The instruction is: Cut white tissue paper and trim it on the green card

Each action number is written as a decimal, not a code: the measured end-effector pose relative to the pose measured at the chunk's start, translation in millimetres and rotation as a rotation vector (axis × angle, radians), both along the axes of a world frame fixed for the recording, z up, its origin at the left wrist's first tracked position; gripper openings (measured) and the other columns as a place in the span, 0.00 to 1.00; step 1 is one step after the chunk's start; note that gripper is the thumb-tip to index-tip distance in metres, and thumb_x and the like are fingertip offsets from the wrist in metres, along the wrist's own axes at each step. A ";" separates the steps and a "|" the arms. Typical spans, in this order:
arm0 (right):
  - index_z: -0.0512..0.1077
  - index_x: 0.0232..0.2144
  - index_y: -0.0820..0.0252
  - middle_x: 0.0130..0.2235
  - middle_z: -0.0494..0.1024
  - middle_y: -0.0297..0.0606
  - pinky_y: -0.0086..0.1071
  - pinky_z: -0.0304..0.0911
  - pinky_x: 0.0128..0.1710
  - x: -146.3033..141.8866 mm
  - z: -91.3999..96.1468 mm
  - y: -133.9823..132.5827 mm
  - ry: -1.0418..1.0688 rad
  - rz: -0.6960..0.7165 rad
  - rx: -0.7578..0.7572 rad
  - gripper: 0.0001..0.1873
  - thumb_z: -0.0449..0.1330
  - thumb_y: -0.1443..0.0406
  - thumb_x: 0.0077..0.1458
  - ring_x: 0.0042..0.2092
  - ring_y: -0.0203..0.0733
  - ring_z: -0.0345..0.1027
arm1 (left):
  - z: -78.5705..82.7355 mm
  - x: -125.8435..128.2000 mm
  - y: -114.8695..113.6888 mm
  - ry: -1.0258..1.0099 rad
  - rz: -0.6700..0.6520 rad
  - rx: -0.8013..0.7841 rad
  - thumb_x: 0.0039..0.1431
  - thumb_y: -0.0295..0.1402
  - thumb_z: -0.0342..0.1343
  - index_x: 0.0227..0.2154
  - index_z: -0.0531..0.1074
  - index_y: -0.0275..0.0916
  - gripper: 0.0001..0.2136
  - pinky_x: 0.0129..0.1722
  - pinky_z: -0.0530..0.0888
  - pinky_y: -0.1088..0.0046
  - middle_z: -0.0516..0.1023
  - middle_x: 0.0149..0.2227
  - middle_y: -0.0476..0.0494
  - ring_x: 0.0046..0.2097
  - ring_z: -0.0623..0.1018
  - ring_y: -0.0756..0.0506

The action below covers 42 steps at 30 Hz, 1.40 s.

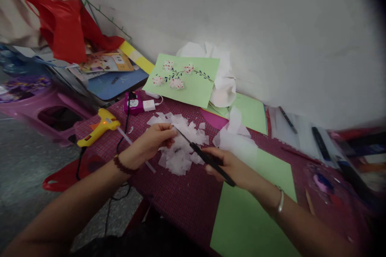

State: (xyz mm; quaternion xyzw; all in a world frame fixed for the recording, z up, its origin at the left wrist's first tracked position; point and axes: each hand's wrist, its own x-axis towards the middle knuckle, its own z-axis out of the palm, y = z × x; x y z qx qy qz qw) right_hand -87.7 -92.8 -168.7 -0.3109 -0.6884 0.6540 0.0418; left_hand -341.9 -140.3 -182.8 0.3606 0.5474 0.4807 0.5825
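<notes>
My right hand [227, 164] is closed around the black handles of a pair of scissors [208, 159]. The blades point up and left, their tips close to the fingers of my left hand [157, 138]. That hand is pinched closed above the table; what sits between its fingertips is too small to make out. Below both hands lies a loose heap of cut white paper pieces [177, 160]. Larger white tissue sheets [237, 138] lie crumpled to the right of the heap. A blank green sheet [253, 209] lies partly under my right forearm.
A yellow glue gun [101, 128] with a lit orange light rests at the left, its cord hanging down. Behind the heap, a green card [183, 80] bears speckled white flowers. A purple power adapter [133, 103] stands nearby. Pens [320, 142] lie at the right.
</notes>
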 end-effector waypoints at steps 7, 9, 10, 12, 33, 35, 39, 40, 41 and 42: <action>0.68 0.51 0.62 0.38 0.71 0.40 0.29 0.62 0.31 12.4 -4.0 5.6 0.135 0.034 -0.174 0.34 0.61 0.43 0.54 0.34 0.34 0.65 | 3.5 -20.3 5.9 0.363 0.062 0.175 0.47 0.32 0.58 0.29 0.71 0.38 0.06 0.31 0.70 0.72 0.74 0.28 0.47 0.29 0.72 0.50; 0.68 0.51 0.60 0.39 0.72 0.40 0.28 0.62 0.31 14.9 -12.1 6.4 0.212 0.011 -0.259 0.33 0.61 0.43 0.54 0.34 0.34 0.65 | 8.7 -25.1 8.3 0.602 0.113 0.311 0.43 0.27 0.57 0.39 0.74 0.38 0.16 0.44 0.72 0.66 0.78 0.42 0.42 0.44 0.75 0.44; 0.69 0.51 0.60 0.38 0.72 0.40 0.28 0.62 0.30 15.4 -15.9 6.6 0.247 0.010 -0.303 0.33 0.61 0.43 0.54 0.34 0.34 0.66 | 11.4 -25.9 9.3 0.672 0.105 0.373 0.42 0.26 0.57 0.44 0.74 0.39 0.21 0.50 0.70 0.63 0.76 0.49 0.40 0.51 0.73 0.41; 0.70 0.51 0.60 0.37 0.72 0.39 0.28 0.62 0.30 14.8 -20.4 6.4 0.298 0.015 -0.386 0.32 0.61 0.43 0.54 0.33 0.34 0.66 | 15.8 -23.7 11.3 0.672 0.003 0.450 0.43 0.27 0.58 0.47 0.73 0.40 0.23 0.55 0.67 0.60 0.72 0.57 0.38 0.58 0.69 0.39; 0.68 0.47 0.60 0.33 0.72 0.35 0.28 0.58 0.26 36.2 -2.9 -10.8 0.313 -0.001 -0.441 0.32 0.64 0.44 0.51 0.28 0.32 0.66 | 32.4 0.3 33.0 -0.252 -0.353 0.161 0.57 0.61 0.50 0.32 0.77 0.37 0.28 0.34 0.74 0.67 0.81 0.33 0.39 0.28 0.78 0.46; 0.68 0.47 0.60 0.33 0.72 0.35 0.28 0.57 0.27 41.4 -0.4 -13.8 0.306 -0.012 -0.405 0.31 0.64 0.44 0.51 0.28 0.32 0.65 | 31.5 -4.2 36.0 -0.226 -0.268 0.134 0.56 0.61 0.50 0.28 0.76 0.36 0.29 0.35 0.74 0.67 0.80 0.30 0.40 0.29 0.79 0.46; 0.69 0.45 0.60 0.33 0.71 0.36 0.30 0.56 0.27 61.5 4.2 -23.1 0.313 -0.038 -0.336 0.28 0.63 0.45 0.53 0.28 0.33 0.64 | 25.0 -25.3 39.6 0.062 -0.092 0.182 0.56 0.62 0.46 0.27 0.75 0.35 0.31 0.39 0.75 0.63 0.80 0.31 0.36 0.34 0.80 0.42; 0.69 0.45 0.60 0.33 0.71 0.37 0.30 0.56 0.27 68.7 5.5 -26.1 0.326 -0.052 -0.309 0.27 0.62 0.45 0.54 0.28 0.33 0.64 | 22.9 -30.6 38.7 0.207 -0.044 0.217 0.57 0.61 0.45 0.28 0.75 0.35 0.31 0.40 0.75 0.62 0.80 0.32 0.35 0.35 0.79 0.42; 0.70 0.45 0.60 0.34 0.70 0.37 0.30 0.56 0.27 76.7 6.8 -29.3 0.338 -0.073 -0.271 0.27 0.61 0.46 0.55 0.29 0.33 0.63 | 21.0 -34.8 36.5 0.350 -0.001 0.248 0.57 0.59 0.47 0.28 0.75 0.35 0.28 0.41 0.75 0.62 0.80 0.33 0.35 0.37 0.79 0.41; 0.70 0.45 0.60 0.34 0.70 0.37 0.30 0.55 0.27 85.4 8.2 -33.0 0.343 -0.100 -0.225 0.26 0.61 0.46 0.55 0.29 0.34 0.62 | 19.4 -37.5 33.1 0.465 0.036 0.268 0.57 0.55 0.52 0.28 0.75 0.35 0.24 0.43 0.74 0.62 0.79 0.34 0.35 0.39 0.78 0.41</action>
